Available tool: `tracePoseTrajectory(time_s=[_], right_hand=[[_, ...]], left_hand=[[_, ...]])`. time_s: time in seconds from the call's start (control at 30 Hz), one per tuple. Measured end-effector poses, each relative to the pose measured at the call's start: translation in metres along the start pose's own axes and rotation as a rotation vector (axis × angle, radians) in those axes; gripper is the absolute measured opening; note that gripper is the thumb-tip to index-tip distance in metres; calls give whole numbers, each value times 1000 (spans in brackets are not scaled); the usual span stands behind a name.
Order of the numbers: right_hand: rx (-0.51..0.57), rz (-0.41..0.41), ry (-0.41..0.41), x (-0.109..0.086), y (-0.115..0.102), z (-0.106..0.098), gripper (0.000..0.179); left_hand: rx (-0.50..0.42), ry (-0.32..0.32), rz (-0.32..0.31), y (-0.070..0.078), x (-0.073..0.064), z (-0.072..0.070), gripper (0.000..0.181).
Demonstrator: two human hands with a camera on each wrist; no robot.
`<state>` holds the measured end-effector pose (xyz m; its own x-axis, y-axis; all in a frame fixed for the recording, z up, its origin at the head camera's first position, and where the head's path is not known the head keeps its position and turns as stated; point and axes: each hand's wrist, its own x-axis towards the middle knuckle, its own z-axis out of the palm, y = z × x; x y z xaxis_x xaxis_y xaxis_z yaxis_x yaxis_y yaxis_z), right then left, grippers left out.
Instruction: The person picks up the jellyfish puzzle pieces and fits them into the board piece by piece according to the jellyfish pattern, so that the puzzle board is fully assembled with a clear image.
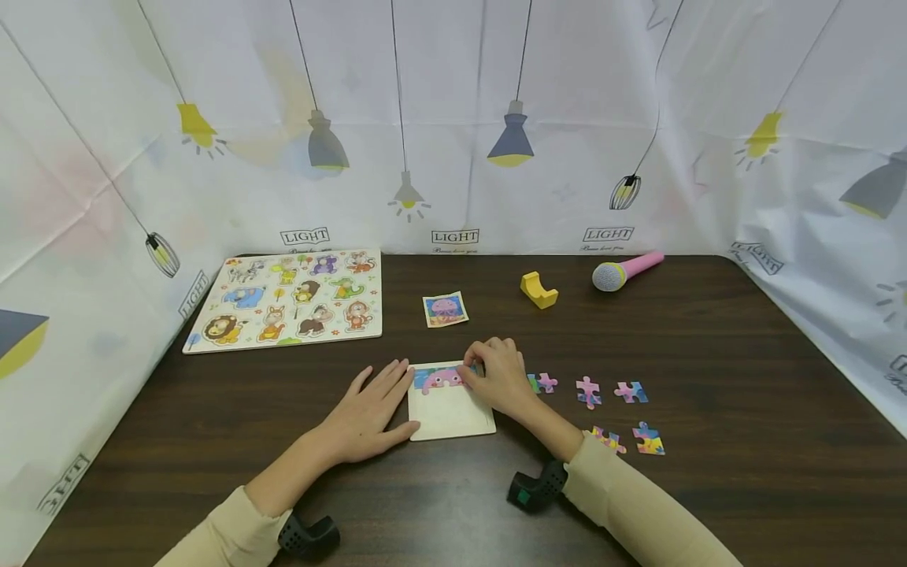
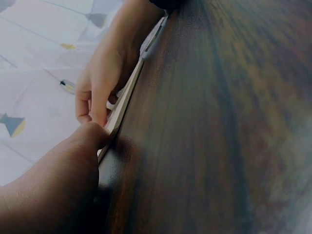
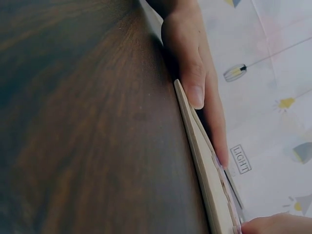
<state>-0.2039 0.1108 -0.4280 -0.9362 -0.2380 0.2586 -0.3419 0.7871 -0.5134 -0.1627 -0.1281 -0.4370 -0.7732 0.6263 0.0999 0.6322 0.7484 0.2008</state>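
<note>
A small wooden puzzle tray (image 1: 452,416) lies on the table, with joined jigsaw pieces showing a pink animal (image 1: 442,379) along its far side. My left hand (image 1: 368,413) rests by the tray's left edge, fingers extended and spread, fingertips right at the rim. In the right wrist view its thumb (image 3: 196,95) touches the tray's edge. My right hand (image 1: 499,376) is over the far right corner, thumb and index finger curled together onto a puzzle piece (image 1: 470,368) there, mostly hidden by the fingers. Several loose jigsaw pieces (image 1: 589,392) lie right of my right forearm.
A board of animal pictures (image 1: 333,331) lies at the back left. Beyond the tray is a small picture card (image 1: 446,309). A yellow curved block (image 1: 538,290) and a pink toy microphone (image 1: 627,271) sit farther back right. A printed white curtain (image 1: 453,94) borders the table.
</note>
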Motion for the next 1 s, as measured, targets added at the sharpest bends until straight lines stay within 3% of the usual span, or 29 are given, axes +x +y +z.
tracePoseTrajectory(time_s=[0.2, 0.47, 0.67, 1.0], right_hand=[[9, -19, -19, -2, -4, -6, 8], [16, -111, 11, -7, -3, -33, 5], [32, -148, -12, -11, 11, -53, 4], [-19, -131, -47, -25, 41, -76, 19]], left_hand=[[-3, -6, -2, 0, -1, 1, 78], [-3, -16, -3, 0, -1, 1, 78], [-2, -21, -1, 0, -1, 2, 80], [-2, -32, -13, 1, -1, 1, 81]])
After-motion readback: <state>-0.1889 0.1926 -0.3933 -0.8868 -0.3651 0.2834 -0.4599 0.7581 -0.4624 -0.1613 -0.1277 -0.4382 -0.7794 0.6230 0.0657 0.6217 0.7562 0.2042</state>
